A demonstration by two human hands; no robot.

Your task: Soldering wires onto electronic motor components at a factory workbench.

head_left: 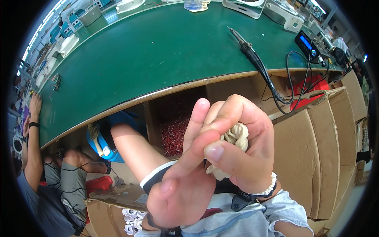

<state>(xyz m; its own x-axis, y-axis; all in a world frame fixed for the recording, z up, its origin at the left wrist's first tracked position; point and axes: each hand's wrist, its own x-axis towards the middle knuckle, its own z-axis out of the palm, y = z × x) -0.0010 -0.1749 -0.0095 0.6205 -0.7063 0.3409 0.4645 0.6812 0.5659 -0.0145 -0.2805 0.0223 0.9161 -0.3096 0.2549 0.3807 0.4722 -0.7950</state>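
My right hand (252, 138) is closed around a crumpled off-white piece of thin, soft material (238, 136). Part of it shows in the palm, and more pokes out below the thumb; its exact kind cannot be made out. The thumb and fingers of that hand also close about a fingertip of my left hand (187, 193). Palm up, the left hand has its fingers stretched out and its thumb apart, touching the right hand. Both hands are raised over my lap, in front of the bench edge.
A soldering iron (246, 49) lies on the green bench (150, 55), its cable running to a black control unit (310, 45). Small red parts (173, 136) fill a box below. Cardboard boxes (300, 154) stand at right. At left, another person's hand (35, 104) rests on the bench.
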